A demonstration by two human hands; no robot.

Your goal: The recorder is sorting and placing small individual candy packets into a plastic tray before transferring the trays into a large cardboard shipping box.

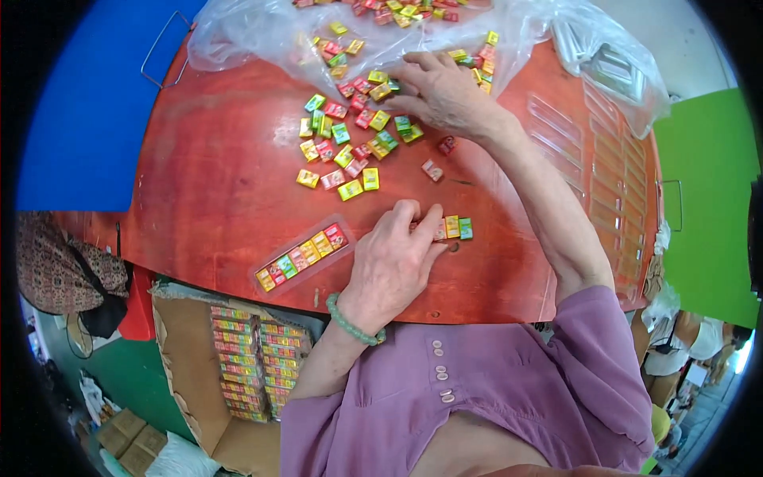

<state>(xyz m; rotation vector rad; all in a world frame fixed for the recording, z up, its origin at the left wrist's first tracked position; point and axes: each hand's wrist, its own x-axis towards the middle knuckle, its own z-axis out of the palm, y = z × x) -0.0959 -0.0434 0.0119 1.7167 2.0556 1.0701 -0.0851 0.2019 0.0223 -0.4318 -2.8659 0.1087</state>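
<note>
At 6 o'clock on the red table (222, 167), the left hand (393, 258) was half curled, thumb and index finger bracketing the left part of a short row of miniature printed cartons (453, 228); how firmly they pressed could not be told. Toward 12 o'clock, the right hand (441, 91) had its fingers loosely spread at the edge of the loose cartons (341, 133); whether its fingertips had hold of any was unclear. Those cartons lay scattered from 10 to 12 o'clock, up to a clear plastic bag (230, 40), while a clear tray (315, 265) filled with a line of them sat near 8 o'clock. Each carton looked very light, fairly stiff but crushable, with smooth, perhaps slippery faces. A gentle thumb-and-finger pinch across 2 opposite sides seemed best; a row called for light pressure at both ends, lest it buckle.
</note>
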